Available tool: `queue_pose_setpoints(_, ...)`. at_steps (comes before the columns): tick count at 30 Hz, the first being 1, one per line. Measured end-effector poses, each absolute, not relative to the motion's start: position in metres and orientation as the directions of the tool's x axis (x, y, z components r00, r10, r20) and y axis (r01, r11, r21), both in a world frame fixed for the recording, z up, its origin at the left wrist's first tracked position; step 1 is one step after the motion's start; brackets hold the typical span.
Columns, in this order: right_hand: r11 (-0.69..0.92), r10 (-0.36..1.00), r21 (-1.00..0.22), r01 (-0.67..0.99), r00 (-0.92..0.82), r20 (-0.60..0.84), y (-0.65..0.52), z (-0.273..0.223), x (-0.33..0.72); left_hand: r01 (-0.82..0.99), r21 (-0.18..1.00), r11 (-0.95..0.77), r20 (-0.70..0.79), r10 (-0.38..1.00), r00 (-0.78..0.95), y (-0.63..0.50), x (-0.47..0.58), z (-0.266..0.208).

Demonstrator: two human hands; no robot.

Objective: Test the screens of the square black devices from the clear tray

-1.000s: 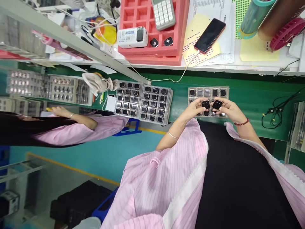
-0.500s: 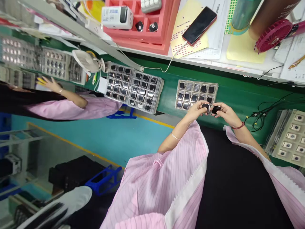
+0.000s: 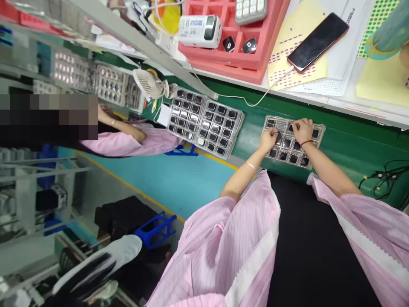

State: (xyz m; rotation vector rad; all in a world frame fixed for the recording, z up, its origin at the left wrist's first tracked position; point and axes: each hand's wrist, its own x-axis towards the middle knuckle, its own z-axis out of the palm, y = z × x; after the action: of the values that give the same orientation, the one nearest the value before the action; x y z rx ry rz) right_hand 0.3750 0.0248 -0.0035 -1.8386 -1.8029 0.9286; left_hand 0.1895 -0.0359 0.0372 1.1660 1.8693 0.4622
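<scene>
A clear plastic tray (image 3: 271, 154) holding rows of dark, square smartwatch bodies lies on the green bench in front of me. At its left side my left hand (image 3: 268, 140) is closed, fingertips pinched at the edge of a dark smartwatch body (image 3: 279, 136). Over the tray's upper middle, my right hand (image 3: 304, 130) bends down with its fingertips together on another smartwatch body (image 3: 290, 127), which is partly covered by the fingers. One slot near the top left shows bare ridged plastic (image 3: 281, 125).
Stacked trays of watch bodies (image 3: 212, 125) stand to the left, beside a small white fan (image 3: 148, 83). On the shelf above are a red foam box (image 3: 236, 64) and a phone (image 3: 318, 42) on a cable. A co-worker's pink sleeve (image 3: 128, 145) shows at left; black cables (image 3: 386, 175) lie right.
My hands have parted and moved from the tray's near edge onto it, carrying the two smartwatch bodies down to the slots. The view has shifted, and the co-worker's arm has drawn in.
</scene>
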Motion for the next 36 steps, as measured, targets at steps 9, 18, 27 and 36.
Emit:
queue_pose_setpoints(9,-0.041,0.966,-0.362,0.931,-0.055,-0.251,0.005,-0.007,0.394,0.817,0.572,0.074,-0.315,0.940,0.135,0.007,0.182,0.002)
queue_pose_setpoints(18,-0.147,0.974,-0.423,0.894,0.058,-0.217,-0.076,0.001,0.393,0.783,0.606,-0.143,-0.273,0.887,0.372,-0.053,0.187,0.008)
queue_pose_setpoints(27,-0.368,0.930,-0.466,0.804,0.308,-0.203,-0.089,0.011,0.410,0.720,0.683,-0.119,-0.295,0.858,0.421,-0.051,0.256,0.012)
queue_pose_setpoints(36,-0.542,0.828,-0.839,-0.053,0.140,-0.544,-0.126,0.084,0.398,0.185,0.823,0.537,-0.547,0.662,0.511,-0.092,0.153,0.085)
